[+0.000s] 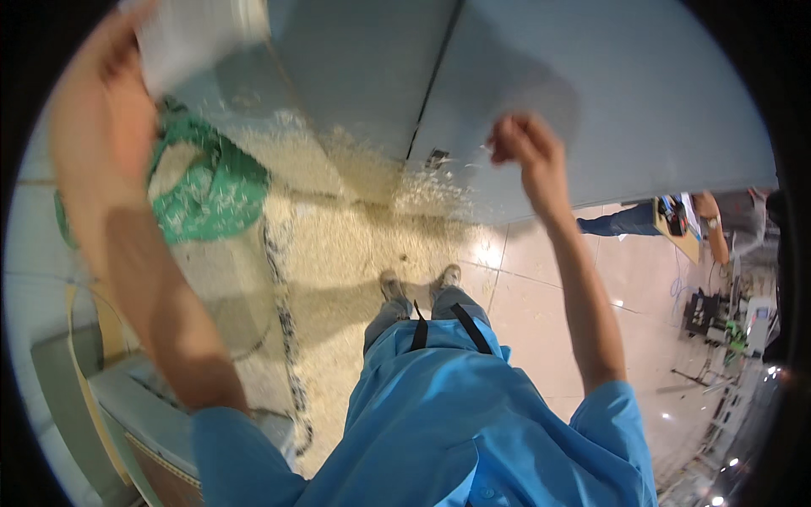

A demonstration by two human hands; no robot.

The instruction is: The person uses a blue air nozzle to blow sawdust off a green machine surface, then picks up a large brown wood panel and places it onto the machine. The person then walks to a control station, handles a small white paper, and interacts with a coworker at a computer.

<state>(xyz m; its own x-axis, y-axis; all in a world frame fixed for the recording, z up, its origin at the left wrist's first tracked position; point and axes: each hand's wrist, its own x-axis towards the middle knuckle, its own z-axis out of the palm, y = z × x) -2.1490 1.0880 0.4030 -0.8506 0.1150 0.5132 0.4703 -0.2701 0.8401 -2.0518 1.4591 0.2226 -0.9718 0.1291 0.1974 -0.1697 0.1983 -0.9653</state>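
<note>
At the upper left, my left hand (118, 63) is smeared by motion and partly cut off by the picture's edge. It is at the edge of a white, flat-sided piece (203, 38), just as blurred, which it appears to grip; its fingers are mostly hidden. My right hand (528, 152) is raised in front of a grey-blue panel (625, 93), its fingers curled together. Whatever they may hold is too small or hidden to name. A green sack (211, 194) sprinkled with pale shavings lies below my left hand.
Pale shavings (338, 245) cover the floor around my shoes (393, 286) and cling to the panel's lower part. A dark, shaving-flecked cord or hose (283, 313) runs along the floor. At right, another person's arm (716, 228) is by a board with items. A grey box-like unit (160, 397) stands lower left.
</note>
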